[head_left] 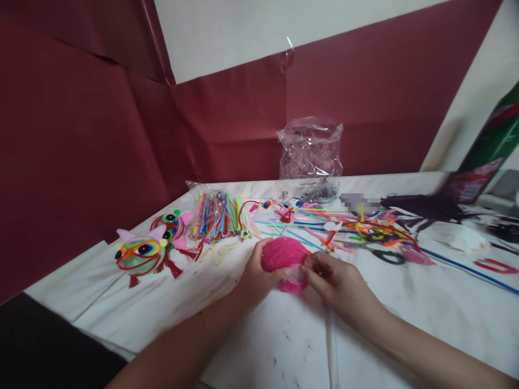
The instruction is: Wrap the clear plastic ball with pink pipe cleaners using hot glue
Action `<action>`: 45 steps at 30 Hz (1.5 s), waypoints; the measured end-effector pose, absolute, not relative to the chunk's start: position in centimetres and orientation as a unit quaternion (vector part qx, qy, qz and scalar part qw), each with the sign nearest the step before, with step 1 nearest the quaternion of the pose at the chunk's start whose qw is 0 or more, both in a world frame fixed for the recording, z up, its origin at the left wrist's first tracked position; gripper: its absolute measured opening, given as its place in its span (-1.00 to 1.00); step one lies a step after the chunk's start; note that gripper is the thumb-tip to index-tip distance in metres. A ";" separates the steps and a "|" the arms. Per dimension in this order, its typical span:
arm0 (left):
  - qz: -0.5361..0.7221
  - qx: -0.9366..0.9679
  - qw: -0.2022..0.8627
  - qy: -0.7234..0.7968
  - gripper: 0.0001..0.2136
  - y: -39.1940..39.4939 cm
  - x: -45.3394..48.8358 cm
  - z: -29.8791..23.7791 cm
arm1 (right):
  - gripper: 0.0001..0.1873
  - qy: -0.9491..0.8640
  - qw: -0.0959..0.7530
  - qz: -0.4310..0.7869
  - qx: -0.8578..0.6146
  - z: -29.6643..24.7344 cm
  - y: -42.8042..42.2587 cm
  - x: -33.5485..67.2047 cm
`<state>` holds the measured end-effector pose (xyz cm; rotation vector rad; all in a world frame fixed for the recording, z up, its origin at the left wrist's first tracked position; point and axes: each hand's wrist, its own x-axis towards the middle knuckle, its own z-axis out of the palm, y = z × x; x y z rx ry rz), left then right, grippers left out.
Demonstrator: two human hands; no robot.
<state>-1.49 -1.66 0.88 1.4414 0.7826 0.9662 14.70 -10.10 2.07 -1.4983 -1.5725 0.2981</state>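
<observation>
I'm seeing both forearms slanting in from the bottom corners, wrists bending toward each other. My left hand point(261, 270) is gripping the pink ball point(284, 254) from its left, thumb pressing low across the front. My right hand point(330, 275) is narrowing to a pinch at the ball's right edge, thumb meeting fingers; I can't tell what, if anything, is sitting between them. The ball is sitting between my hands, near mid-view, over the white table point(438, 335), whose top is showing dark marks and a seam. Two lion heads point(140, 254) are lying at far left, a pipe-cleaner bundle point(219, 216) beside them, scissors point(387, 256) among loose stems at right. A clear bag point(311, 151) is standing at the back against red sheeting point(227, 119), white wall point(284, 27) showing above. The ball is looking round, bright magenta, ridged with wound strands, and my left thumb is lying by a pale patch low on its front.
</observation>
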 end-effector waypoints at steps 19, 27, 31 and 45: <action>0.444 0.614 0.572 0.314 -0.31 -1.6 -1.2 1.0 | -0.81 -0.632 0.486 0.105 -0.594 1.9 -10.0 14.8; 0.450 0.623 0.537 0.347 -0.30 -2.2 -0.9 1.5 | -0.79 -0.637 0.470 0.110 -0.602 2.0 -10.0 14.9; 0.452 0.624 0.525 0.361 -0.31 -2.4 -0.8 1.7 | -0.82 -0.632 0.477 0.098 -0.603 2.1 -9.9 14.9; 0.461 0.610 0.541 0.349 -0.28 -2.2 -1.0 1.4 | -0.77 -0.630 0.484 0.110 -0.597 2.1 -10.1 14.7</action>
